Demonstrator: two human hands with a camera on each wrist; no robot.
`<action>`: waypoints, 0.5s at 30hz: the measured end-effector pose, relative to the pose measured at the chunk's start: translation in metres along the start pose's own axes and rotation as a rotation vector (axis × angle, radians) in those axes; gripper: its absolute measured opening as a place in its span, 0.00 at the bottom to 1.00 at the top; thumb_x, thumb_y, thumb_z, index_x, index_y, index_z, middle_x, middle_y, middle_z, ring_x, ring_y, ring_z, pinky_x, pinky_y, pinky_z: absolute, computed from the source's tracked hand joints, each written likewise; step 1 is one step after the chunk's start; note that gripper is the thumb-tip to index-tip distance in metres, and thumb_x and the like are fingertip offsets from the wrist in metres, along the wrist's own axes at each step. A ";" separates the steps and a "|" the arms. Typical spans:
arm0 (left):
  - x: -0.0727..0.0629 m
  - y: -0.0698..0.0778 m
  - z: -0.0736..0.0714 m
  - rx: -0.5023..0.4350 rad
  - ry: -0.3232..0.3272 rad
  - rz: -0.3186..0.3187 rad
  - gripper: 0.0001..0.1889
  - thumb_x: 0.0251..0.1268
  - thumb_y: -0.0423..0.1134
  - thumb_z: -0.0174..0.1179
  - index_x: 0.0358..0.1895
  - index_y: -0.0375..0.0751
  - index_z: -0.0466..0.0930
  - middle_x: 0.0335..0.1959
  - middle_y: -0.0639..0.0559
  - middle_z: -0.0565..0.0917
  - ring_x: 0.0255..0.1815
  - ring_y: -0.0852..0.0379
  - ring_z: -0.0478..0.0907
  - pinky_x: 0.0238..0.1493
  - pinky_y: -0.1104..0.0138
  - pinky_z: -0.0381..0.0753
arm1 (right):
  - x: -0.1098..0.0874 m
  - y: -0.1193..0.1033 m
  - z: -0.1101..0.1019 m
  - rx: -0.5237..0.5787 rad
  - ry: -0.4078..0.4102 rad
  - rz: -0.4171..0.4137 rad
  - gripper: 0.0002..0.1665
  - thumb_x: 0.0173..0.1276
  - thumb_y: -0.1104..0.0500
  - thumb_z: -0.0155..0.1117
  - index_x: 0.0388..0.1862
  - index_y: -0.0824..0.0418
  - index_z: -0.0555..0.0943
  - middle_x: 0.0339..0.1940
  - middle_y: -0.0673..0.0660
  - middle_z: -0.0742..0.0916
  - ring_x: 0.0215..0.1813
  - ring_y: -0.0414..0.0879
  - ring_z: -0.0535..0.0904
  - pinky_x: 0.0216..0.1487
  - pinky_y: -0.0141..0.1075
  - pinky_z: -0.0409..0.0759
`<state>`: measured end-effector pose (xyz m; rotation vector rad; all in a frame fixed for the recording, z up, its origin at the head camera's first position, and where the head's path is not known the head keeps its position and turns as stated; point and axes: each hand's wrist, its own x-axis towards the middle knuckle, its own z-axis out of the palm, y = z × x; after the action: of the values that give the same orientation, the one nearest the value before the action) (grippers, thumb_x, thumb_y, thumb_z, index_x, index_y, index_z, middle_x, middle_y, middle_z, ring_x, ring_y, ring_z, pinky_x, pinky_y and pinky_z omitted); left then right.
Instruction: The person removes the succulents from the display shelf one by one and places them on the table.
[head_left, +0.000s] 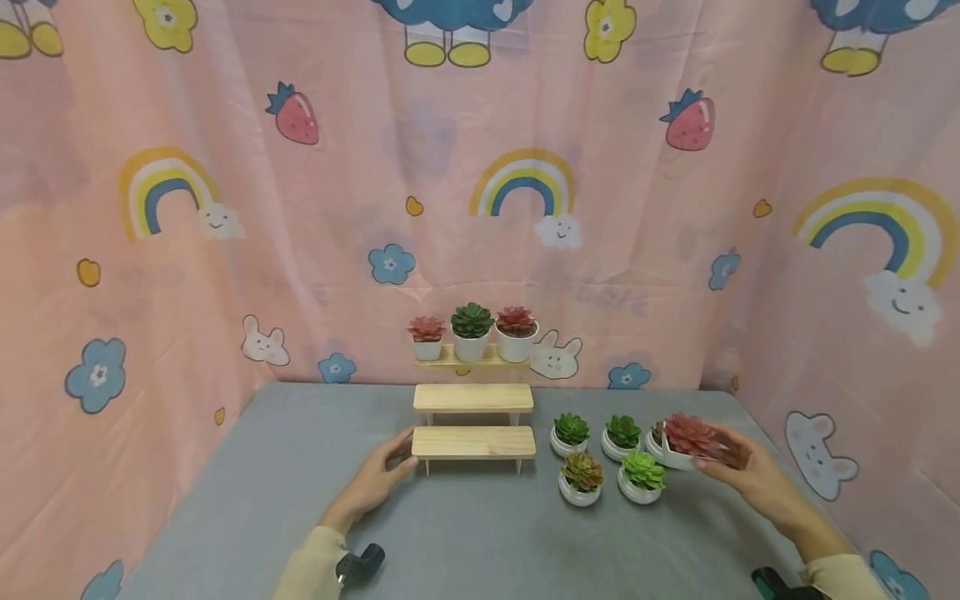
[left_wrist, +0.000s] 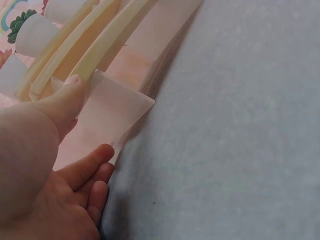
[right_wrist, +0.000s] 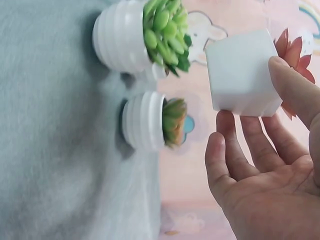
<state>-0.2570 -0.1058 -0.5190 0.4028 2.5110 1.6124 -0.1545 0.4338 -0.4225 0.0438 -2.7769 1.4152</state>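
Note:
My right hand grips a square white pot with a red artificial succulent, thumb on one side and fingers on the other. In the right wrist view the white pot is lifted off the table and tilted. My left hand holds the left end of the lowest step of a wooden tiered stand; its thumb lies on the step's end, other fingers loosely bent beside the leg panel. On the top step stand a small red succulent, a green one and another red one.
Right of the stand, several potted succulents in round white pots stand on the grey table, among them a bright green one and an orange-brown one. A pink patterned curtain closes off the back and sides.

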 end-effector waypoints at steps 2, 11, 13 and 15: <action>0.000 -0.001 0.000 -0.001 -0.004 -0.004 0.33 0.74 0.46 0.59 0.79 0.47 0.62 0.75 0.41 0.71 0.77 0.37 0.66 0.78 0.40 0.60 | 0.000 0.005 -0.003 -0.024 -0.013 0.036 0.43 0.75 0.52 0.63 0.77 0.73 0.57 0.72 0.69 0.73 0.50 0.15 0.68 0.46 0.23 0.80; 0.000 0.002 -0.001 -0.010 -0.009 0.005 0.33 0.75 0.46 0.59 0.79 0.47 0.61 0.74 0.40 0.71 0.76 0.38 0.67 0.78 0.40 0.60 | 0.001 0.024 -0.011 -0.058 -0.076 0.095 0.44 0.77 0.53 0.61 0.77 0.77 0.53 0.74 0.83 0.62 0.68 0.68 0.73 0.46 0.22 0.78; -0.001 0.002 -0.002 -0.008 -0.009 0.006 0.32 0.75 0.46 0.59 0.79 0.48 0.62 0.74 0.40 0.72 0.76 0.37 0.67 0.78 0.40 0.61 | 0.002 0.028 -0.011 -0.061 -0.083 0.109 0.45 0.76 0.54 0.61 0.76 0.78 0.53 0.74 0.83 0.62 0.68 0.70 0.73 0.46 0.22 0.78; -0.002 0.002 -0.002 -0.005 -0.007 0.011 0.32 0.75 0.45 0.59 0.78 0.47 0.62 0.73 0.39 0.73 0.75 0.37 0.68 0.77 0.40 0.61 | 0.001 0.033 -0.011 -0.054 -0.096 0.111 0.45 0.76 0.54 0.61 0.76 0.80 0.52 0.74 0.85 0.61 0.68 0.73 0.72 0.46 0.24 0.79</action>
<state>-0.2557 -0.1072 -0.5165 0.4226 2.5033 1.6179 -0.1570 0.4619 -0.4423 -0.0463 -2.9367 1.3959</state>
